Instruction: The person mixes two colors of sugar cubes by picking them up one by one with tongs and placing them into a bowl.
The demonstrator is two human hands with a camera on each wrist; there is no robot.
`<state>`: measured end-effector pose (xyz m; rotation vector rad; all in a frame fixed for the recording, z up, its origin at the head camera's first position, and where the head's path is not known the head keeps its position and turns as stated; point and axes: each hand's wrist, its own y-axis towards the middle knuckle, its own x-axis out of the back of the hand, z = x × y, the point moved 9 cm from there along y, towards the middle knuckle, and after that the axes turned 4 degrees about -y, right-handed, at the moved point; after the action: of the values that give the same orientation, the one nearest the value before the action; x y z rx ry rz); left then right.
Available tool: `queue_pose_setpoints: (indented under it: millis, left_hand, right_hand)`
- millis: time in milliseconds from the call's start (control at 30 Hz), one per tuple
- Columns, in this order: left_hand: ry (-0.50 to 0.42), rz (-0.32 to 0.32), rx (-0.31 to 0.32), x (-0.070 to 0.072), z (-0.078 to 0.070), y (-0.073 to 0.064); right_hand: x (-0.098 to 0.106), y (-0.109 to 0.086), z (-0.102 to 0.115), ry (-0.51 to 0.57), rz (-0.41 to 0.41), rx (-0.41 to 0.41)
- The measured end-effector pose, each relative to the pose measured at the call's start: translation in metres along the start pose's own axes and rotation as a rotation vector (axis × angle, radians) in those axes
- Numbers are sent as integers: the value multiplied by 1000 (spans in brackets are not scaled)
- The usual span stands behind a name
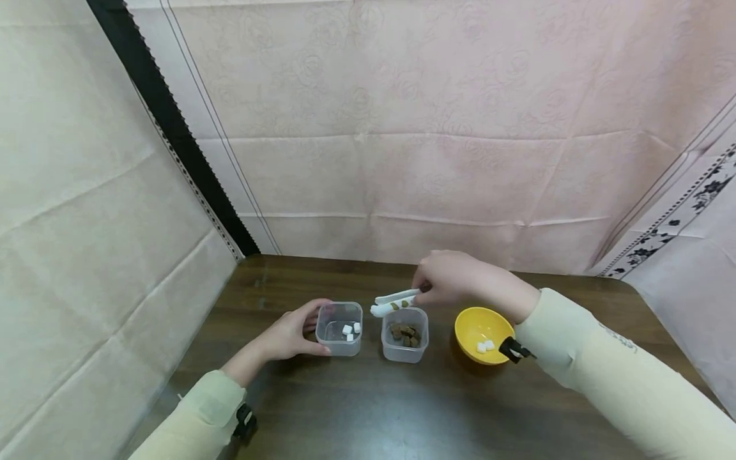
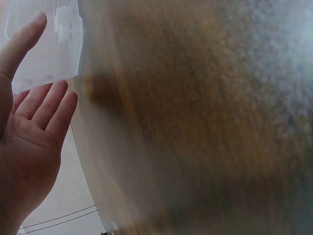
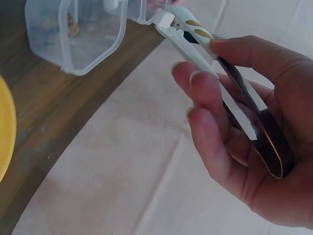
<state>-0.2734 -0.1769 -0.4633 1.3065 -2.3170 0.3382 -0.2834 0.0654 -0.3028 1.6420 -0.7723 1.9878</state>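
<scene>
My left hand (image 1: 292, 333) steadies a clear plastic container (image 1: 340, 349), thumb on the near side and fingers at the far side. A few white cubes (image 1: 347, 330) lie inside it. In my right hand (image 1: 451, 276) is a pair of small tongs (image 3: 234, 83) with white tips and dark handles, held between thumb and fingers. Their tips grasp a white cube (image 3: 164, 18), seen in the right wrist view. The tips hover over the back edge of a second clear container (image 1: 404, 355), which holds several brown cubes (image 1: 406, 335).
A yellow bowl (image 1: 470, 324) with white cubes (image 1: 485, 345) stands to the right, under my right forearm. All stand on a dark wooden table (image 1: 368, 409). Pale patterned cloth (image 1: 437, 179) hangs behind and on both sides.
</scene>
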Motion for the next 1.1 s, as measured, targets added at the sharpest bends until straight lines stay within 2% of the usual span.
queue_pose_setpoints:
  millis: [367, 567, 933, 1100]
  left_hand:
    - [-14, 2, 47, 1, 5, 2]
    - [-5, 0, 42, 1, 4, 2]
    - [-7, 8, 42, -1, 3, 2]
    - [-2, 8, 19, 0, 1, 1]
  right_hand:
    - [-1, -37, -24, 126, 25, -40]
    - [-4, -55, -41, 168, 22, -65]
    - [-11, -87, -73, 136, -17, -95]
    - [-18, -103, -89, 165, -12, -119]
